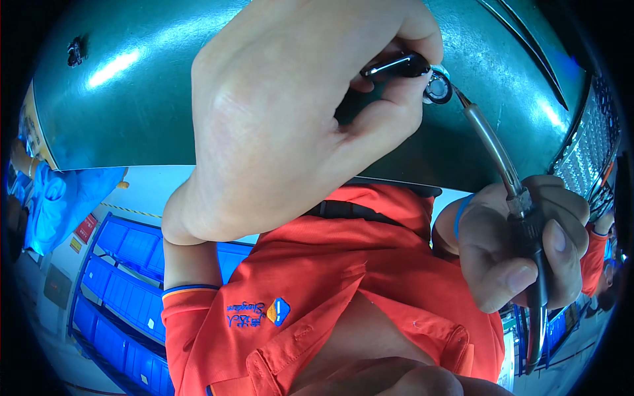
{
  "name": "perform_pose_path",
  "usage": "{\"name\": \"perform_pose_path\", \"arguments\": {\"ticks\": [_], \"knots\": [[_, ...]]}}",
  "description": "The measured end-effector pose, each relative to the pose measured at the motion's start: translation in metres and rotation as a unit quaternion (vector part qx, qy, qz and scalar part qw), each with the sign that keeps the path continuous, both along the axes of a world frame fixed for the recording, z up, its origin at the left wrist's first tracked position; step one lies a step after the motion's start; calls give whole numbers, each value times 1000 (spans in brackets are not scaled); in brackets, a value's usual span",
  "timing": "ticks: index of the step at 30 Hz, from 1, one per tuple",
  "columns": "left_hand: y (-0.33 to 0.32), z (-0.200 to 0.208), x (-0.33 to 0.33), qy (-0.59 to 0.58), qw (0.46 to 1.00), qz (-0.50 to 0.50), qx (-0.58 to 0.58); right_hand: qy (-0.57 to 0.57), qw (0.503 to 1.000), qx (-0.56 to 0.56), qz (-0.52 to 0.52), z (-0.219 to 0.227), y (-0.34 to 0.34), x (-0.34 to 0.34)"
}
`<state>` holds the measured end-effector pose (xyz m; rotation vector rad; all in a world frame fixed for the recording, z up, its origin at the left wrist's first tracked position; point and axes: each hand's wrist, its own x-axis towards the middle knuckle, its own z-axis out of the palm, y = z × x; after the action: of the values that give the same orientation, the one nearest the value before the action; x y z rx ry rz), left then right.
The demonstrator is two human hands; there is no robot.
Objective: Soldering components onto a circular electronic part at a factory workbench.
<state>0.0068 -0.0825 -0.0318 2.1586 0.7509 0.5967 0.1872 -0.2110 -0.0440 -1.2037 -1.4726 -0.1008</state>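
Observation:
My left hand [284, 112] reaches across the middle, its thumb and fingers closed in a pinch on a small glossy black earbud-like part [416, 65]. A round face [438, 88] with a grey metal centre and black rim shows on this part, just past my fingertips. At the right, my right hand [528, 244] is wrapped round the dark handle of a soldering iron [492, 142]. The iron's metal shaft slants up and left, its thin tip beside the round face's rim. Whether the tip touches it, I cannot tell. My fingers hide part of the black piece.
Below the hands lies a green work surface [152, 132]. A small dark piece [76, 51] sits at its far left, and a long thin black tool [535, 53] at the far right. Silvery bumpy material [584, 135] borders the right edge. Blue bins [122, 287] stand lower left; people are at both sides.

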Motion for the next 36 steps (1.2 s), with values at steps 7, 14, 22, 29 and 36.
{"name": "perform_pose_path", "arguments": {"ticks": [7, 14, 22, 29, 36], "knots": [[0, 2, -1, 4, 1000, 1, -1, 90, 994, -39, 55, 4, -1, 13], [-1, 1, -1, 6, 1000, 3, -1, 84, 989, -77, 90, 5, 0, 19], [0, 1, 0, 6, 1000, 4, -1, 58, 991, -77, 95, 5, 7, 17], [0, 2, 2, 8, 1000, 4, -1, 54, 992, -69, 87, 3, 8, 17], [1, 2, 2, 9, 1000, 4, 0, 52, 993, -77, 77, 4, 9, 16]]}}
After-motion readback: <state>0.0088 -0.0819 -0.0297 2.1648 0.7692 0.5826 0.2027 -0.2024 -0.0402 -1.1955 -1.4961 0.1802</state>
